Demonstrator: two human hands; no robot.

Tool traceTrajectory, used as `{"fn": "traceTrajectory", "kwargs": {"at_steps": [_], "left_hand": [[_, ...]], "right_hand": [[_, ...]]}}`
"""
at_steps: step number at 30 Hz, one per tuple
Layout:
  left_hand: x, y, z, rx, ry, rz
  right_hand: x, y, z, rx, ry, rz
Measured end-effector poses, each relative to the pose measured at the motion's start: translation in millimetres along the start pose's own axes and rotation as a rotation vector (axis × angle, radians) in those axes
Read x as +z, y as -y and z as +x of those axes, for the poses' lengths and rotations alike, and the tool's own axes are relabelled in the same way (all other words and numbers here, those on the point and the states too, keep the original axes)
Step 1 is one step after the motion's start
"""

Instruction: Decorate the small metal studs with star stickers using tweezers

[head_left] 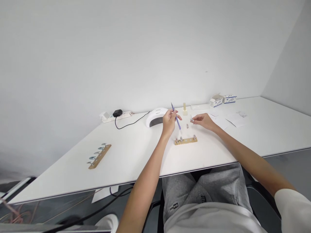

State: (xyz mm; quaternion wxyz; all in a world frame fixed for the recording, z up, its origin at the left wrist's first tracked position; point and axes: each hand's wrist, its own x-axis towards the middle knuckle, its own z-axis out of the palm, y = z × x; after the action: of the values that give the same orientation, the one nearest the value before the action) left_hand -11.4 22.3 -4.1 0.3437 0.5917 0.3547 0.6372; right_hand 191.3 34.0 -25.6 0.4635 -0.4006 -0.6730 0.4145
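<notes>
My left hand [169,121] is raised a little above the white table [136,155] and grips a thin purple stick [176,117] that slants up and to the left. To its right, my right hand [203,120] pinches a tiny silvery piece [192,120] between its fingertips. A second small piece [187,126] lies on the table between the two hands. Just in front of them rests a short wooden strip [186,140] carrying small silvery pegs.
A white nail lamp [155,117] stands behind my left hand, with a power strip [116,116] and black cable further left. A small cream bottle [185,109], paper slips [234,119] and small boxes [222,99] lie at the back right. Another wooden strip [99,156] sits far left.
</notes>
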Motion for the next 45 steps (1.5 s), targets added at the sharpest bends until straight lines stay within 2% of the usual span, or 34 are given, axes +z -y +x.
{"fn": "traceTrajectory", "kwargs": {"at_steps": [3, 7, 12, 23, 45], "left_hand": [[1.2, -2, -1, -0.043, 0.018, -0.023], [0.7, -1, 1, -0.132, 0.031, -0.174], [0.4, -2, 3, -0.104, -0.013, -0.289], [16.5, -5, -9, -0.023, -0.012, -0.231], [17.8, -2, -11, -0.029, 0.004, -0.242]], "right_hand": [[1, 0, 0, 0.013, 0.006, 0.003], [1, -1, 0, 0.016, 0.026, 0.010], [1, 1, -1, 0.029, 0.037, 0.027], [4, 5, -4, 0.007, 0.090, 0.029], [8, 5, -5, -0.023, 0.086, 0.015]]}}
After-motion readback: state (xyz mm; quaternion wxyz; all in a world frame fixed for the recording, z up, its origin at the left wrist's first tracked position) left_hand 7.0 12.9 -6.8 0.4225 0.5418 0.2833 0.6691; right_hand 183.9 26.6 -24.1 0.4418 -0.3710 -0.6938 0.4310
